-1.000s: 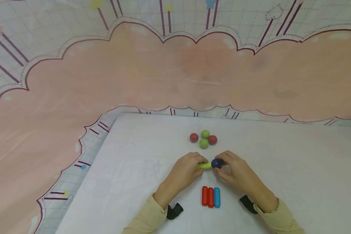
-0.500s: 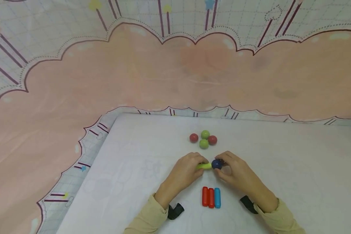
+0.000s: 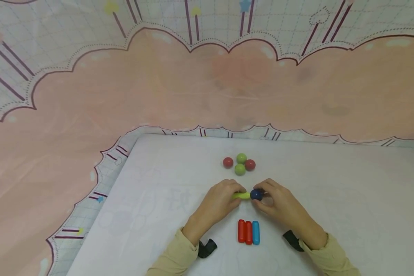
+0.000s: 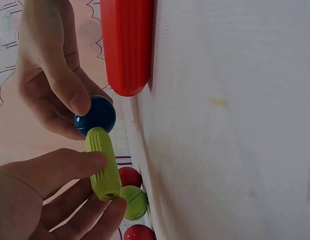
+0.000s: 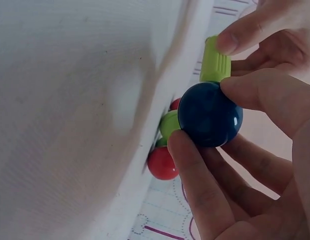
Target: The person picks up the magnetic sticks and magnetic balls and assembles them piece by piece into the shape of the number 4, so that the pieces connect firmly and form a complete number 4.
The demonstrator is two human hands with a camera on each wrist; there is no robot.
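DARK BLUE BALL [image 3: 257, 194] AND YELLOW-GREEN ROD [image 4: 101, 142]: HELD END TO END

Reference point for all positions: the dark blue ball.

1. Patterned peach cloth [image 3: 193, 84]: spreads behind the ball, beyond the far edge of the white tabletop [image 3: 331, 203].
2. Khaki sleeves [image 3: 177, 251]: one on each side of the ball, nearer to you.
3. Your left hand [image 3: 221, 197]: left of the ball, thumb and fingers clamped on the yellow-green rod.
4. Your right hand [image 3: 277, 197]: right of the ball, thumb and fingertips pinching it.
5. Black straps [image 3: 207, 248]: one at each of your cuffs, nearer to you than the ball.
6. Yellow-green rod: immediately left of the ball, one end meeting it. The sides are fluted; the free end shows a small hole.
7. Two red rods [image 3: 241, 231] and one light blue rod [image 3: 256, 232]: side by side on your side of the ball, light blue rightmost.
8. Two red balls [image 3: 228, 162] and two green balls [image 3: 241, 158]: clustered beyond the dark blue ball, the left red one slightly apart.
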